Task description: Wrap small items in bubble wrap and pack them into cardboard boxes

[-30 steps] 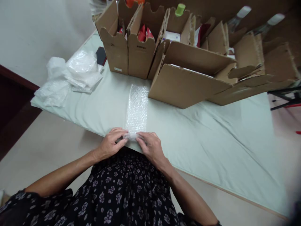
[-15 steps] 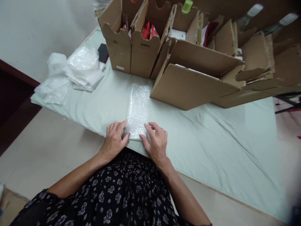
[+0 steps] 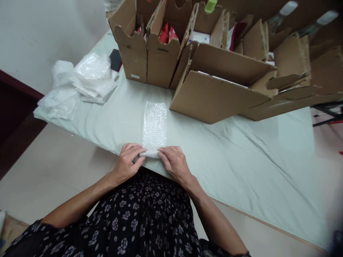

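A clear strip of bubble wrap [image 3: 154, 125] lies flat on the pale green cloth near the table's front edge. Its near end is folded or rolled over into a thick band. My left hand [image 3: 129, 159] pinches the left end of that band between thumb and fingers. At the right end, my right hand [image 3: 173, 159] grips it the same way, thumb below and fingertips on top. Whether anything lies inside the fold cannot be made out.
Several cardboard boxes [image 3: 219, 96] stand along the back, some holding red packets [image 3: 168, 34]. A heap of bubble wrap bags [image 3: 89, 76] lies at the left, beside a dark phone-like object [image 3: 115, 60]. Two white-capped bottles [image 3: 288, 9] show at the upper right.
The near end of the bubble wrap has been lifted and turned over into a band. Its far end has slid slightly toward me, and both hands have closed on the near edge.
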`<state>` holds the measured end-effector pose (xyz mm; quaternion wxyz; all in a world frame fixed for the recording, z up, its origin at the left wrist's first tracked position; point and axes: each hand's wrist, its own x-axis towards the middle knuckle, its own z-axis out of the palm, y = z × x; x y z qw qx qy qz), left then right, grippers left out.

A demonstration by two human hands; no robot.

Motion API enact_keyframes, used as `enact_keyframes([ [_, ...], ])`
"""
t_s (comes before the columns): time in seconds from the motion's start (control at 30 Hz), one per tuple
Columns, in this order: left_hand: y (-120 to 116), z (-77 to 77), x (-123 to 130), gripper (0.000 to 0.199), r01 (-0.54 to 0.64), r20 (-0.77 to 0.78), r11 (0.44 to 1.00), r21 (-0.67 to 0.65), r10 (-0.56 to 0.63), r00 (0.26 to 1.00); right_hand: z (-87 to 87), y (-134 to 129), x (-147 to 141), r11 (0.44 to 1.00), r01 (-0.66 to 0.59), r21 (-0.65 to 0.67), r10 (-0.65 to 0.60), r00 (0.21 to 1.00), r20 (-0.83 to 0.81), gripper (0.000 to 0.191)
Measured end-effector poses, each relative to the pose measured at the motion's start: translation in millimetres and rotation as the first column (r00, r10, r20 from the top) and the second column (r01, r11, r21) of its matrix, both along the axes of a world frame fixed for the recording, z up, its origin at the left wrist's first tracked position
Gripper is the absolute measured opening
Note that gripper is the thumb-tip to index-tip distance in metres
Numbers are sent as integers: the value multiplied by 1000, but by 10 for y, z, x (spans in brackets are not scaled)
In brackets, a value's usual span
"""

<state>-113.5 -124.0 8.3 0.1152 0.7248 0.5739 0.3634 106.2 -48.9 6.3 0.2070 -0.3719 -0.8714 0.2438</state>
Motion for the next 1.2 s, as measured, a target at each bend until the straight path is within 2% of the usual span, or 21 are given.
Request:
enact_keyframes([
  [0.07, 49, -1, 7, 18, -53, 50, 997, -65, 56, 997, -10, 9, -13, 994, 97, -41, -99, 994, -42, 28],
  [0.1, 80, -6, 14, 19, -79, 52, 993, -89, 84, 995, -13, 6, -19, 988, 152, -15, -153, 986, -72, 29],
  [0.2, 181, -39, 48, 24, -175, 18, 978, -118, 178, 984, 3, -34, -29, 947, 252, 199, -220, 961, -170, 30],
  [0.27, 242, -60, 68, 29, -232, -26, 966, -116, 231, 973, 25, -62, -29, 926, 180, 333, -142, 981, -134, 28],
  [0.33, 279, -64, 72, 32, -262, -69, 959, -104, 256, 964, 34, -63, -33, 927, 36, 374, -33, 999, -15, 27],
  [0.43, 264, -27, 32, 32, -208, -100, 977, -38, 204, 974, 9, -7, -43, 942, -53, 333, 32, 997, 66, 24],
  [0.53, 194, 23, -36, 30, -33, -91, 999, 29, 35, 995, -20, 59, -34, 973, -7, 231, 12, 1000, -18, 24],
  [0.6, 167, 35, -66, 24, 28, -56, 999, 27, -26, 998, -18, 79, -15, 992, 20, 128, -12, 998, -64, 25],
  [0.67, 190, 23, -72, 21, -3, -28, 1000, -12, 2, 1000, 0, 78, 4, 993, 81, 90, -74, 994, -80, 28],
  [0.77, 312, -18, -56, 25, -118, -56, 989, -85, 114, 992, 32, 62, 4, 967, 156, 201, -146, 987, -64, 36],
  [0.83, 399, -35, -51, 28, -188, -103, 978, -96, 178, 979, 36, 63, -20, 959, 89, 269, -93, 996, 2, 38],
  [0.9, 441, -31, -64, 30, -227, -139, 971, -68, 216, 966, 19, 84, -55, 962, -14, 272, -10, 996, 86, 35],
  [0.97, 418, -7, -90, 32, -198, -151, 980, -20, 193, 970, -5, 118, -84, 969, -51, 240, 22, 992, 121, 30],
  [1.1, 271, 40, -118, 32, 8, -111, 999, 49, -2, 994, -15, 163, -73, 990, -11, 139, 10, 1000, 12, 26],
  [1.2, 254, 22, -91, 25, 17, -43, 1000, 11, -16, 999, 11, 157, -28, 996, 48, 73, -45, 998, -44, 30],
])
